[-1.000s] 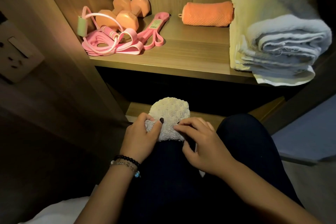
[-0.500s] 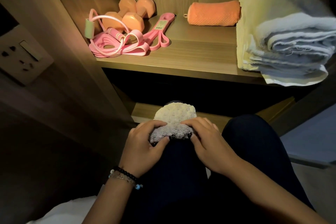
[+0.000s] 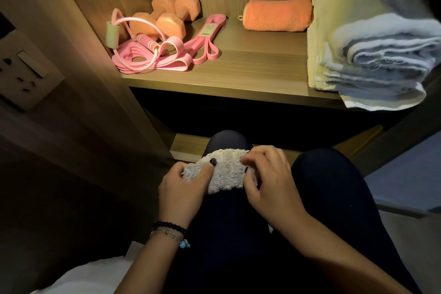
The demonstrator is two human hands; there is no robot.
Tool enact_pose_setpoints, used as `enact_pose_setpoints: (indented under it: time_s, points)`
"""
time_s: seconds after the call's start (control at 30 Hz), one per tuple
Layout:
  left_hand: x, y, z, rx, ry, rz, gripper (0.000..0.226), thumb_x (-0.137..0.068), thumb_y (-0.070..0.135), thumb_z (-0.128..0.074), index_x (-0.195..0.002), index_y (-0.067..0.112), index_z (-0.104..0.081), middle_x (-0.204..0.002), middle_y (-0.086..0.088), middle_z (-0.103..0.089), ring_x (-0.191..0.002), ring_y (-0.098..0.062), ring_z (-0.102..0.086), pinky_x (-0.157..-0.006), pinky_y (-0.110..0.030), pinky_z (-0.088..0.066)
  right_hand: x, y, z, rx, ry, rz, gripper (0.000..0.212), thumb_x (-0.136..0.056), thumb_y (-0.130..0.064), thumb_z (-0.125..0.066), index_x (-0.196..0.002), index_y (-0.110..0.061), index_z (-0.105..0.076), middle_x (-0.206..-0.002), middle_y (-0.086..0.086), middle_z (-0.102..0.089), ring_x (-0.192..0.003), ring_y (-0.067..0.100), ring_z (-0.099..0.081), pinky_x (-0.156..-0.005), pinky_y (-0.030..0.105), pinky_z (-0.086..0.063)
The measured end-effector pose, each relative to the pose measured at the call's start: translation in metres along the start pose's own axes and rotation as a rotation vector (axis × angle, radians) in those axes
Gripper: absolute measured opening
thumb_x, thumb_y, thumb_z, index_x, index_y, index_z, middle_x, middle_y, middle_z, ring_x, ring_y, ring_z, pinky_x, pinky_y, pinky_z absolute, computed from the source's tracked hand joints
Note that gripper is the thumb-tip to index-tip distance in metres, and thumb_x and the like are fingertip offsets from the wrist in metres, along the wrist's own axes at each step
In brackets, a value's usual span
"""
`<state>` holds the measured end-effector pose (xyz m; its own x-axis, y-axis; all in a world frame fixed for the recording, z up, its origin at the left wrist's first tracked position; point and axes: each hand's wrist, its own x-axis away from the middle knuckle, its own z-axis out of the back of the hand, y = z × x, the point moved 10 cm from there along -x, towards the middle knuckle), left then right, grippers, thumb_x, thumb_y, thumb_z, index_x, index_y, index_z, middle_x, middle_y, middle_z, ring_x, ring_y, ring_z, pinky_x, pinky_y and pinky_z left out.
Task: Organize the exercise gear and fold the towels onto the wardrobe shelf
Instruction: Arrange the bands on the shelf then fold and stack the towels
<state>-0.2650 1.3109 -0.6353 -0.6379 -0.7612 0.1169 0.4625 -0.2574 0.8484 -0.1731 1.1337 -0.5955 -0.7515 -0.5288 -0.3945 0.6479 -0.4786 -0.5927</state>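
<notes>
A small cream towel (image 3: 225, 172), nubbly and thick, lay bunched into a short roll on the person's near knee, below and in front of the wardrobe shelf (image 3: 238, 74). The left hand (image 3: 183, 188) gripped its left end, thumb pressed across the top; the right hand (image 3: 267, 181) pinched the right end with curled fingers. Judging by its compact shape, the rolling or folding of this piece was nearly done, but it had not yet gone onto the shelf.

On the shelf, much looked settled. At the far left two orange dumbbells (image 3: 171, 16) sat together against the side wall, with pink resistance bands (image 3: 164, 55) and a skipping rope (image 3: 143, 38) heaped just in front of them; this gear was gathered in one corner, though loosely piled rather than neat. A rolled orange towel (image 3: 276, 15) lay at the far middle. On the right, a stack of folded grey and pale yellow towels (image 3: 377, 55) stood at the shelf's near edge, its bottom layer overhanging slightly.

What seemed left: placing the cream towel, probably in the bare middle stretch, and perhaps tidying the bands.
</notes>
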Motion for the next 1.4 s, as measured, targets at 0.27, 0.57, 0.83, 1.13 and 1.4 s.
enact_pose_setpoints:
  time_s: [0.27, 0.57, 0.83, 1.13, 1.4]
  points:
    - [0.006, 0.03, 0.002, -0.261, 0.051, -0.397, 0.027, -0.086, 0.049, -0.052, -0.089, 0.022, -0.056, -0.102, 0.009, -0.053, -0.097, -0.012, -0.051, -0.08, -0.028, -0.039, 0.018, -0.011, -0.034, 0.236, -0.401, 0.258, 0.078, -0.068, -0.007, -0.059, -0.143, -0.016, -0.038, -0.135, 0.0, -0.044, -0.13, 0.021, -0.04, -0.1, 0.034, -0.039]
    - [-0.002, 0.02, -0.018, -0.193, -0.248, -0.477, 0.053, -0.065, 0.064, -0.064, -0.106, 0.03, -0.069, -0.12, 0.018, -0.051, -0.117, -0.005, -0.05, -0.099, -0.031, -0.045, -0.009, 0.004, -0.046, 0.076, -0.552, 0.152, 0.067, -0.083, -0.029, -0.048, -0.148, -0.025, -0.032, -0.132, -0.009, -0.041, -0.127, 0.01, -0.03, -0.107, 0.031, -0.029]
    - [-0.028, 0.004, -0.032, 0.164, -0.264, -0.062, 0.031, -0.067, 0.053, -0.081, -0.086, 0.029, -0.073, -0.102, 0.011, -0.071, -0.095, 0.001, -0.064, -0.084, -0.018, -0.049, -0.013, 0.052, -0.048, -0.354, -0.316, -0.335, 0.035, -0.092, -0.039, -0.058, -0.126, -0.043, -0.054, -0.123, -0.01, -0.044, -0.12, 0.007, -0.031, -0.1, 0.023, -0.024]
    - [-0.02, 0.0, -0.038, 0.45, -0.256, 0.165, 0.017, -0.076, 0.02, -0.079, -0.088, 0.009, -0.075, -0.087, -0.005, -0.075, -0.086, -0.019, -0.07, -0.074, -0.028, -0.055, -0.022, 0.065, -0.034, -0.422, -0.141, -0.498, 0.017, -0.087, -0.035, -0.063, -0.102, -0.03, -0.069, -0.109, -0.003, -0.058, -0.098, 0.004, -0.054, -0.082, 0.02, -0.04]
    - [-0.02, 0.023, -0.035, 0.79, -0.282, 0.148, 0.03, -0.068, 0.003, -0.075, -0.098, 0.003, -0.073, -0.092, -0.016, -0.074, -0.083, -0.023, -0.071, -0.073, -0.028, -0.059, -0.027, 0.043, 0.008, -0.376, 0.087, -0.331, 0.02, -0.08, -0.03, -0.075, -0.099, -0.025, -0.073, -0.099, -0.007, -0.06, -0.092, 0.002, -0.058, -0.078, 0.015, -0.046]
